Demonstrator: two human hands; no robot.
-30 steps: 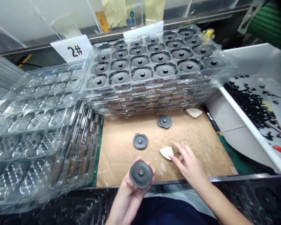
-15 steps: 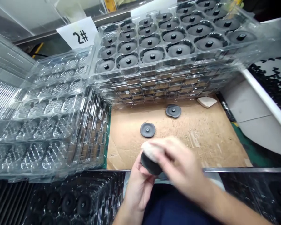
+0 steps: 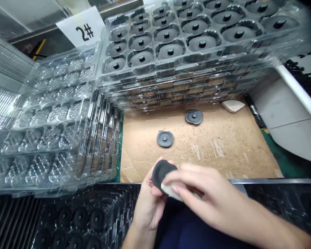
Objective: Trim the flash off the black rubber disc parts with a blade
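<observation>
My left hand [image 3: 150, 197] is closed on the edge of a round black rubber disc [image 3: 159, 173], holding it tilted over the front edge of the cardboard. A white cloth or pad [image 3: 172, 191] is pinched in my right hand [image 3: 197, 190] and pressed against the disc's lower right side. The fingers hide part of the disc and most of the white piece. Beyond my hands, a dark disc with a central stub [image 3: 165, 138] lies flat on the cardboard [image 3: 142, 159]. A second such disc [image 3: 194, 117] rests farther back to the right.
Stacked clear trays [image 3: 155, 69] filled with black discs stand at the back. Another stack of clear trays [image 3: 41, 138] is on the left. Trays of black discs [image 3: 75, 218] sit low at front left. A white-walled bin [image 3: 287, 100] with small black pieces stands right, near a white wedge [image 3: 232, 105].
My right hand has moved the white piece down across the disc, from its upper part to its lower right. More of the disc's face now shows. The camera view has shifted slightly.
</observation>
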